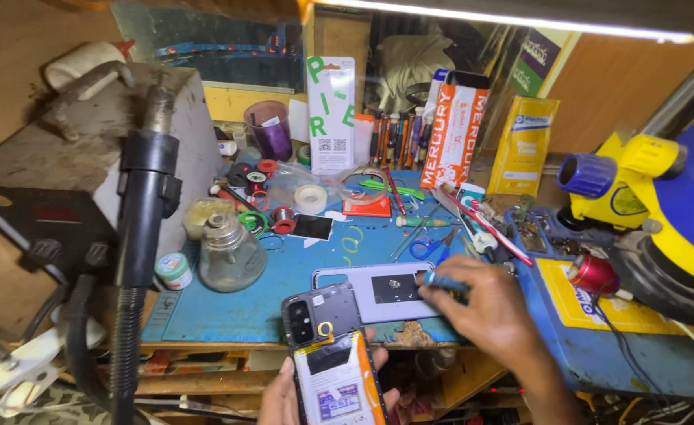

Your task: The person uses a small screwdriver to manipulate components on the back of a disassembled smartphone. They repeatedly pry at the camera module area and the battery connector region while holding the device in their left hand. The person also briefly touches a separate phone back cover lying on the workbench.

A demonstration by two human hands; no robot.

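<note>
My left hand holds an opened phone at the bottom centre, its back cover off, camera block and battery showing. The grey back cover lies on the blue work mat just beyond it. My right hand grips a blue-handled screwdriver, its tip resting over the right end of that cover.
A hot-air gun on a stand rises at left, a glass bottle beside it. Tape rolls, tweezers, blue scissors and screwdrivers crowd the back of the mat. A yellow and blue microscope stands at right.
</note>
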